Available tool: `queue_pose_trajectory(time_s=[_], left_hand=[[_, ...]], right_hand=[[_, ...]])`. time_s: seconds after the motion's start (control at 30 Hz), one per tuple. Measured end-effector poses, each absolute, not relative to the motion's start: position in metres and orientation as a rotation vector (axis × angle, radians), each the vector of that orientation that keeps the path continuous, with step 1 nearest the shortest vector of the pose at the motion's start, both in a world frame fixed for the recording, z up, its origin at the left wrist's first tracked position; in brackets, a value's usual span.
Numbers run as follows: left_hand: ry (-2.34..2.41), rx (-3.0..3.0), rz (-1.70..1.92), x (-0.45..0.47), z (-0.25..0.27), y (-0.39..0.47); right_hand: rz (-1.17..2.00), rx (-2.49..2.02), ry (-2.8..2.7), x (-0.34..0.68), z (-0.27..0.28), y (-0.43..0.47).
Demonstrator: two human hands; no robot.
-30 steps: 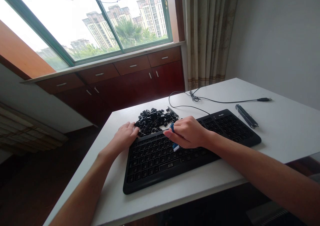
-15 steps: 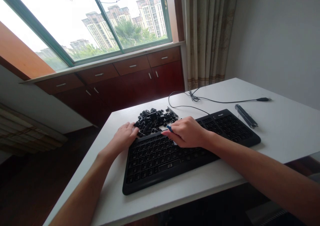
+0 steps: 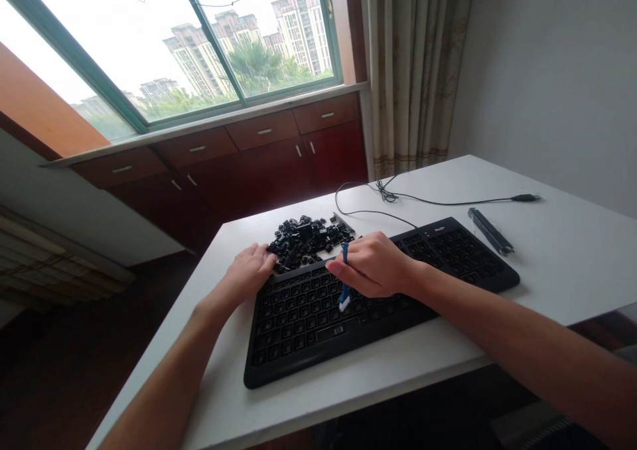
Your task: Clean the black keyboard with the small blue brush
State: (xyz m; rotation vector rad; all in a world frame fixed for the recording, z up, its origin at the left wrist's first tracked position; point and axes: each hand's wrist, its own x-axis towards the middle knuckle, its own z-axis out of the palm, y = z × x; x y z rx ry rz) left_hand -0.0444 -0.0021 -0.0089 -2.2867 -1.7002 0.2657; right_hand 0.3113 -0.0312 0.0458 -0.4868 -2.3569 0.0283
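My right hand (image 3: 377,264) is closed around a small blue brush (image 3: 344,294) over the middle of a black keyboard (image 3: 293,360). The brush's white bristles point down at the bare key sockets, and part of its handle is hidden in my fingers. My left hand (image 3: 249,269) lies at the keyboard's far left corner with its fingers stretched out and apart, the thumb by the frame's edge. Just beyond its fingertips is a heap of loose black keycaps (image 3: 301,234), behind the keyboard.
On the white table (image 3: 562,257), a long dark bar-shaped piece (image 3: 490,231) lies right of the keyboard. The keyboard's black cable (image 3: 448,203) runs across the back to a plug. A window and wooden cabinets (image 3: 239,164) stand beyond the table.
The brush in my right hand has tilted upright, so its white bristles now show below the fingers. That hand has shifted slightly right. My left hand has stayed put.
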Motion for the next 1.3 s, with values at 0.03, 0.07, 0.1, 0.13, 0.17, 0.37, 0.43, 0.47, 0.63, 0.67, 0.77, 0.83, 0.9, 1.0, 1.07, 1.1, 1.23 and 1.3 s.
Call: queue_pose_trajectory(time_s=[0.03,0.07,0.1,0.13,0.17,0.37,0.43,0.47,0.63,0.67,0.77,0.83,0.9,1.0,1.07,1.1,1.23,1.3], left_hand=[[-1.708,-2.288,0.257,-0.0447,-0.0092,-0.0019],[-1.715,-2.287,0.252,-0.0447,-0.0093,-0.0019],[-1.720,-2.287,0.252,-0.0445,-0.0092,-0.0020],[-1.729,-2.283,0.252,-0.0442,-0.0089,-0.0022],[-1.739,-2.278,0.251,-0.0438,-0.0086,-0.0025],[-1.740,-2.276,0.246,-0.0437,-0.0082,-0.0039],[-1.746,-2.272,0.223,-0.0437,-0.0081,-0.0044],[-1.739,-2.278,0.213,-0.0434,-0.0079,-0.0046],[-1.685,-2.299,0.261,-0.0410,-0.0054,-0.0048],[-1.683,-2.291,0.285,-0.0408,-0.0051,-0.0046],[-1.700,-2.257,0.310,-0.0410,-0.0053,-0.0041],[-1.695,-2.253,0.308,-0.0416,-0.0060,-0.0040],[-1.671,-2.270,0.298,-0.0421,-0.0066,-0.0041],[-1.642,-2.285,0.263,-0.0423,-0.0069,-0.0044],[-1.633,-2.278,0.250,-0.0420,-0.0067,-0.0049],[-1.627,-2.273,0.251,-0.0418,-0.0064,-0.0052],[-1.614,-2.274,0.284,-0.0407,-0.0052,-0.0065],[-1.631,-2.274,0.303,-0.0401,-0.0046,-0.0070]], right_hand=[[0.027,-0.485,-2.358,0.3113,0.0457,-0.0312],[0.024,-0.481,-2.355,0.3113,0.0455,-0.0311],[0.018,-0.475,-2.352,0.3112,0.0450,-0.0310],[0.010,-0.471,-2.347,0.3110,0.0445,-0.0307],[0.003,-0.469,-2.343,0.3108,0.0439,-0.0305],[-0.039,-0.497,-2.328,0.3088,0.0421,-0.0301],[-0.044,-0.504,-2.320,0.3080,0.0419,-0.0302],[-0.042,-0.505,-2.315,0.3078,0.0419,-0.0302],[-0.028,-0.487,-2.319,0.3086,0.0422,-0.0297],[-0.021,-0.480,-2.327,0.3091,0.0426,-0.0298],[0.001,-0.465,-2.348,0.3106,0.0441,-0.0303],[-0.003,-0.465,-2.357,0.3113,0.0451,-0.0309],[-0.017,-0.470,-2.360,0.3116,0.0458,-0.0314],[-0.016,-0.462,-2.365,0.3117,0.0462,-0.0317],[-0.004,-0.450,-2.370,0.3118,0.0459,-0.0316],[0.002,-0.446,-2.372,0.3118,0.0457,-0.0314],[0.019,-0.443,-2.365,0.3113,0.0442,-0.0309],[0.009,-0.454,-2.353,0.3107,0.0436,-0.0311]])
